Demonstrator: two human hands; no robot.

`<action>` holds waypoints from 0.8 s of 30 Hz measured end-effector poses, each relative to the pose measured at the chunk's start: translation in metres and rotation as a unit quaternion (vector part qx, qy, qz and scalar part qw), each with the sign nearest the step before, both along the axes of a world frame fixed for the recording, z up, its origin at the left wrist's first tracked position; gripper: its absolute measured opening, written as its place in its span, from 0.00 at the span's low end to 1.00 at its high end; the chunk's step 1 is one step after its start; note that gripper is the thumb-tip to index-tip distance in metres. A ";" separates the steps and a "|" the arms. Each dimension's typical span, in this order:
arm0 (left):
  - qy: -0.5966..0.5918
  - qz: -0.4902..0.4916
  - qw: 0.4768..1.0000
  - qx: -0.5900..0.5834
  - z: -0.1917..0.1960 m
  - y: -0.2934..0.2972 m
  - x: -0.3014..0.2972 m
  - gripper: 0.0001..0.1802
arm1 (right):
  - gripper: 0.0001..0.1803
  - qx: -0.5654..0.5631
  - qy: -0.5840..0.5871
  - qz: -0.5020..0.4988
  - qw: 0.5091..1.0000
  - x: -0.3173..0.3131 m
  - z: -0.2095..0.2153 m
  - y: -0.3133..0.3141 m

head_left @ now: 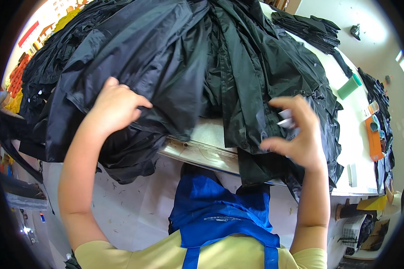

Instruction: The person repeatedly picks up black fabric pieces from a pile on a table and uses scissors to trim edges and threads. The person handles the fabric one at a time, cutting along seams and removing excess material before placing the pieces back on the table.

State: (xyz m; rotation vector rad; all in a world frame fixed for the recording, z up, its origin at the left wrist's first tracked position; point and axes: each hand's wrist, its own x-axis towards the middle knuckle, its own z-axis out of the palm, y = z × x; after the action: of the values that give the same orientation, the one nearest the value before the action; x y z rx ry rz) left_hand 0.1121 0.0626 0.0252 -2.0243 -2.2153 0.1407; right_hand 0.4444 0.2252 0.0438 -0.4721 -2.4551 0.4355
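Note:
A large spread of shiny black garments (166, 49) lies over the white table and hangs past its front edge. My left hand (119, 105) is closed on a fold of the black garment at the left, its fingers curled into the cloth. To the right, my right hand (300, 132) hovers over a black front panel (247, 107) with round snaps along it. Its thumb and forefinger are apart, while a small silver-white object (286, 122) sits within the curled fingers, blurred and too small to name.
On the table's right side (357, 121) stand a green cylinder (349, 86) and an orange box (374, 138) with cups. More folded black garments (307, 31) lie at the far right. Below the front edge hangs my blue apron (222, 206). A white basket (353, 231) stands at lower right.

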 end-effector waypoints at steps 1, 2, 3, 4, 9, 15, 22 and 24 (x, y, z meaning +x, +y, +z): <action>0.049 0.015 0.999 0.015 0.004 -0.002 -0.002 0.11 | 0.35 0.013 -0.062 -0.004 0.998 0.004 -0.005 -0.003; 0.085 0.020 0.996 0.031 0.002 -0.002 0.001 0.10 | 0.35 0.072 -0.090 0.007 0.993 0.007 -0.012 -0.006; 0.121 0.024 0.991 0.048 0.000 0.000 0.008 0.08 | 0.34 0.129 -0.117 0.018 0.984 0.009 -0.019 -0.008; 0.157 0.028 0.985 0.064 -0.003 0.003 0.016 0.07 | 0.25 0.157 -0.106 0.033 0.981 0.012 -0.023 -0.007; -0.058 -0.077 0.973 0.210 -0.031 0.032 0.095 0.14 | 0.09 -0.013 0.035 -0.021 0.999 0.015 -0.036 0.009; -0.533 -0.123 0.749 0.373 -0.037 0.056 0.170 0.37 | 0.07 -0.170 0.092 -0.068 0.979 0.000 -0.015 0.004; -0.598 -0.123 0.694 0.382 -0.024 0.079 0.152 0.06 | 0.14 -0.129 0.041 -0.046 0.990 0.020 0.008 0.012; -0.716 -0.098 0.609 0.328 -0.021 0.074 0.138 0.09 | 0.11 -0.223 0.067 -0.059 0.971 0.035 0.005 0.029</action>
State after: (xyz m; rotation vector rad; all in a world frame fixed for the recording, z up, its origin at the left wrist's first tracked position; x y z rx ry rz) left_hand 0.2497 0.1366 0.0046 -1.8694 -1.6968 -2.6597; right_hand 0.4798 0.2543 0.0488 -0.7421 -2.1796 0.9443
